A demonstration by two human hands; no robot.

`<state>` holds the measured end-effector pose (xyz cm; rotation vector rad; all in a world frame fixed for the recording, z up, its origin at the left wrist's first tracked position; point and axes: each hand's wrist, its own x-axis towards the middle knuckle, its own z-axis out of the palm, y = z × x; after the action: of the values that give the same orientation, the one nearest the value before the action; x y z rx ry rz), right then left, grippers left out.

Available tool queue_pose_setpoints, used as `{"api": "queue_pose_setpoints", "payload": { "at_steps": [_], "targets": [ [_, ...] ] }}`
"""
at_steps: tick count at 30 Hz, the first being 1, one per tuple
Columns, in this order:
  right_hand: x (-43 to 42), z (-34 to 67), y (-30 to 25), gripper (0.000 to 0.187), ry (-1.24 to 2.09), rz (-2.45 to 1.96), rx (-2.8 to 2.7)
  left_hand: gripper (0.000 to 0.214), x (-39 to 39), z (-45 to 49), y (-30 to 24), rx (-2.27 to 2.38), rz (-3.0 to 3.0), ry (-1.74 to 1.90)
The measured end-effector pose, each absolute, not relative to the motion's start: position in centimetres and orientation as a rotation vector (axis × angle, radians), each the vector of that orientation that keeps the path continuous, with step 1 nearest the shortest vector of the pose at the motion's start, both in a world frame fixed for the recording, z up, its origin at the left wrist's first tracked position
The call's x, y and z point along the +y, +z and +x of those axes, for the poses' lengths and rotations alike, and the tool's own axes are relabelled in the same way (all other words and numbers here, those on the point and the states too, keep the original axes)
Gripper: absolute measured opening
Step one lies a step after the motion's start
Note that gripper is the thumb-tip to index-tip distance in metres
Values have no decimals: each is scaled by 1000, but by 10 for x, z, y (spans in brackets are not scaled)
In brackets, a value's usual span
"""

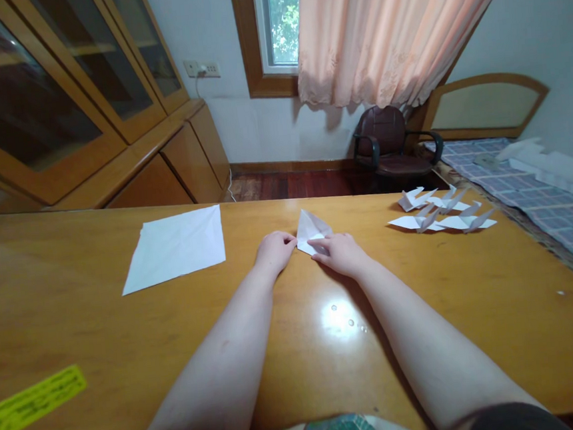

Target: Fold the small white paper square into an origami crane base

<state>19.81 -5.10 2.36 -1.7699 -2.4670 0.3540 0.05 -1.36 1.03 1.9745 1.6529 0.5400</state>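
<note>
A small folded white paper (310, 229), triangular with a raised flap, lies at the middle of the wooden table (475, 305). My left hand (275, 250) is curled, its fingertips pinching the paper's left edge. My right hand (338, 252) presses on the paper's lower right part with closed fingers. A flat stack of white paper sheets (176, 247) lies to the left of my hands. Several finished folded paper birds (439, 211) sit in a cluster to the right.
A yellow strip (29, 405) lies at the table's near left. Behind the table stand a wooden cabinet with glass doors (80, 92), a dark office chair (393, 142), a curtained window and a bed (540, 193) at the right.
</note>
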Motion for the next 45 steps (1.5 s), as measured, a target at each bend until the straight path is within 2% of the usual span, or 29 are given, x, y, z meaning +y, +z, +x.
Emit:
{"api": "queue_pose_setpoints", "payload": {
  "at_steps": [22,30,45],
  "targets": [
    [-51,199,24,43,392,-1751,-2456,14,-16,5,10,1714,1894,507],
    [-51,199,26,42,376,-1738,-2491,23,-17,7,8,1645,1940,575],
    [-52,198,27,36,212,-1699,-2533,20,-21,8,15,1938,2052,429]
  ]
}}
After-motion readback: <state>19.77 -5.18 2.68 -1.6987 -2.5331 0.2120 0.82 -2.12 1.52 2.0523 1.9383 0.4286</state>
